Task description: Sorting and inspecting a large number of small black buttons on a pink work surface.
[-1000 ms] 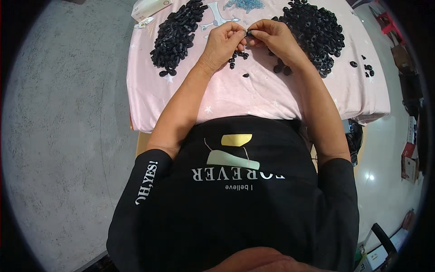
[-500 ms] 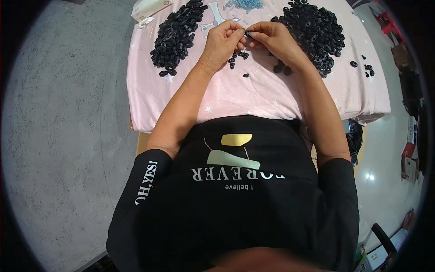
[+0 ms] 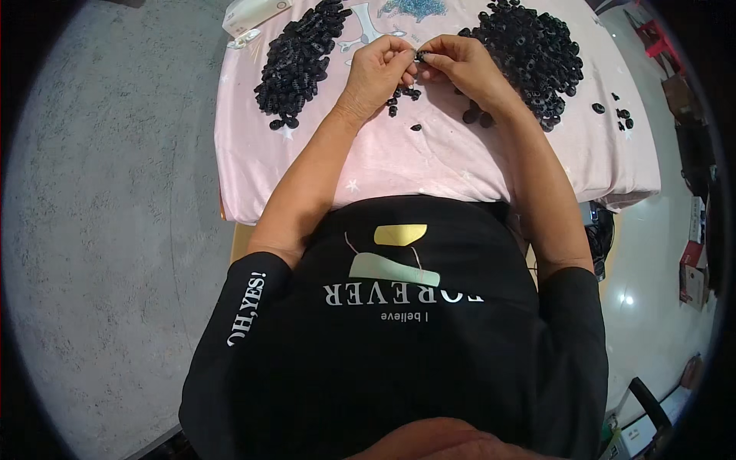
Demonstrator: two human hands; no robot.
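Note:
A small black plastic part (image 3: 419, 56) is pinched between my two hands over the table. The fingertips of my left hand (image 3: 382, 70) close on it from the left. My right hand (image 3: 462, 67) grips it from the right with thumb and forefinger. Fingers cover most of the part, so its exact kind is hard to make out. Just below the hands lie several smaller black pieces (image 3: 395, 101), with a single one (image 3: 416, 127) nearer me. Two round black pieces (image 3: 477, 118) rest beneath my right wrist.
A pink patterned cloth (image 3: 429, 165) covers the table. A long heap of ridged black parts (image 3: 295, 73) lies left, a larger heap of black parts (image 3: 537, 61) right. Beyond are small clear-blue pieces (image 3: 414, 8) and a white box (image 3: 253, 14). Some stray black pieces (image 3: 625, 119) lie far right.
Both hands stay in nearly the same place. The small black part between the fingertips has shifted very slightly.

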